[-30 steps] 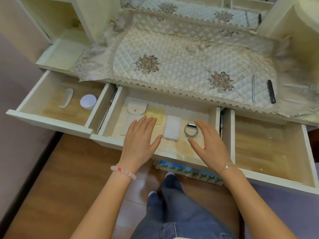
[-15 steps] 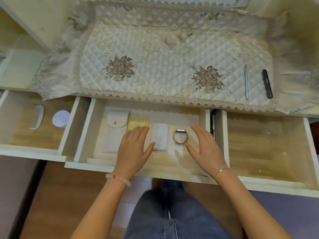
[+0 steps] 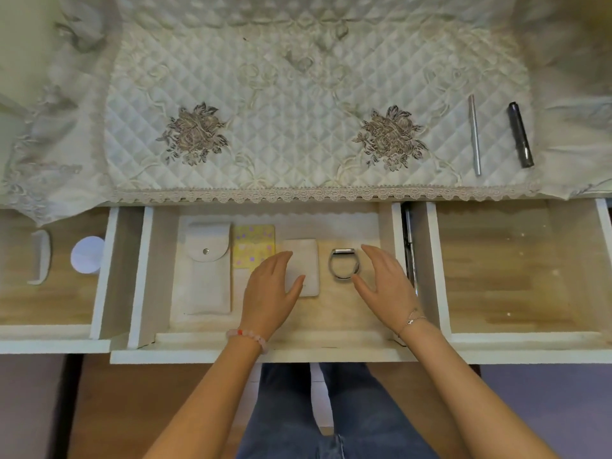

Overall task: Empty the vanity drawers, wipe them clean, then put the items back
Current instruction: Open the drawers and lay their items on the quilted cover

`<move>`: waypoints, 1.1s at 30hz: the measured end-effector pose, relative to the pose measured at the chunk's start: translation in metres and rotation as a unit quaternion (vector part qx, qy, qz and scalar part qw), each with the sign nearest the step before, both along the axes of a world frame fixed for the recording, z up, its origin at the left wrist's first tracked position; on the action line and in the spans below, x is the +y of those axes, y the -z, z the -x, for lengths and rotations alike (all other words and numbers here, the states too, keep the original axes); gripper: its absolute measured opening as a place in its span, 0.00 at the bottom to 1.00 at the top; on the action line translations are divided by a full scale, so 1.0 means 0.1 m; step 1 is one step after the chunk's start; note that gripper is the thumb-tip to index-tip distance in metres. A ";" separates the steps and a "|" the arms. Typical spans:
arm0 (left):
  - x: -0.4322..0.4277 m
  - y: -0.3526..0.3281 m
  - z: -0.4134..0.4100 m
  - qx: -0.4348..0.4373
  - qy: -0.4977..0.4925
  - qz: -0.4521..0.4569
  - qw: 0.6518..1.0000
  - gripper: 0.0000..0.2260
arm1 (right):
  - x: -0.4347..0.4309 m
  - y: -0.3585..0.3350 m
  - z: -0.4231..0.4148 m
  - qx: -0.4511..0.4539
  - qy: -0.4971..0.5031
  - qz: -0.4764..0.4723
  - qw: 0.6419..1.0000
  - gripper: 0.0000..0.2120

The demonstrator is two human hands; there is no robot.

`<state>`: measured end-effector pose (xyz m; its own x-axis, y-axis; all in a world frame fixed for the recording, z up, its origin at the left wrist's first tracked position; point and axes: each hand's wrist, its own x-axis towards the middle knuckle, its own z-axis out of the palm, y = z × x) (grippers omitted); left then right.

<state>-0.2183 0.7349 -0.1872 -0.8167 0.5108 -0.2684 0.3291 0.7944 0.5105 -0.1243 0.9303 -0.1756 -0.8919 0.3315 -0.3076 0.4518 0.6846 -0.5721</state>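
- Top-down view of an open white wooden middle drawer (image 3: 331,353) of a vanity, both bare hands inside it.
- Left hand (image 3: 270,286) palm down, fingers straight and close together, holding nothing; placed over the left edge of a flat white rectangular case (image 3: 306,256); contact not clear.
- Right hand (image 3: 384,279) spread and relaxed, fingers gently curved, thumb held apart, gripping nothing.
- Oval silver metal wristband (image 3: 342,264) on the drawer floor just left of the right palm, sitting in the gap between that thumb and forefinger; apart from both.
- Band's long axis front to back, flat clasp at the far end.
- Right hand clearly nearer to the band; left hand nearer to the case, with the case between left hand and band.
- Probably a short sideways close of thumb and forefinger needed for a grasp across the band's narrow width.
- Further left in the same drawer: pale yellow dotted card (image 3: 254,241), then a white snap-flap fabric pouch (image 3: 207,270).
- On the quilted cloth above: slim silver pen (image 3: 474,134) and black tube (image 3: 520,134).
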 end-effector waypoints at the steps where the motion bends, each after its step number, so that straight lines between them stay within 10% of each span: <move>1: 0.03 0.05 0.01 -0.030 -0.024 -0.010 0.999 0.22 | -0.01 0.05 0.02 -0.012 0.026 0.009 1.000 0.25; 15: 0.33 0.48 0.11 -0.143 -0.181 0.026 0.973 0.35 | -0.17 0.59 0.35 -0.143 0.321 0.087 0.932 0.19; 33: 0.37 0.58 0.21 -0.226 -0.283 0.005 0.932 0.25 | -0.23 0.61 0.33 -0.149 0.438 0.165 0.871 0.05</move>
